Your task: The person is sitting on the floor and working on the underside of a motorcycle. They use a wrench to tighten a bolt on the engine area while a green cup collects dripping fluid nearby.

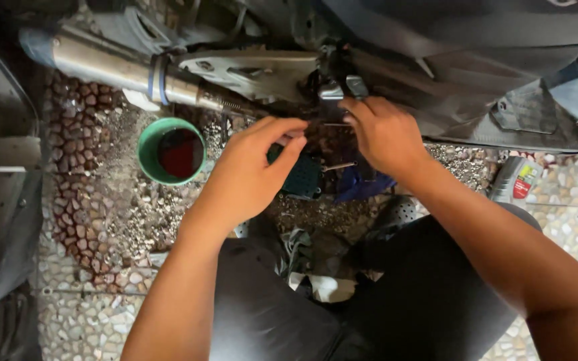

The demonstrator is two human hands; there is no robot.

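Both hands meet at the dark engine underside.
The right hand (384, 134) sits nearer the metal bracket (342, 87), fingertips pressed on it; the left hand (252, 170) pinches something small (hidden) just left of it.

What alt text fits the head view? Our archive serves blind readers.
Two bare hands, left and right, reach into the dark underside of a motorcycle parked over pebbled ground. A green cup of dark red liquid sits left of them, below a silver exhaust pipe; a grey bottle lies at right.
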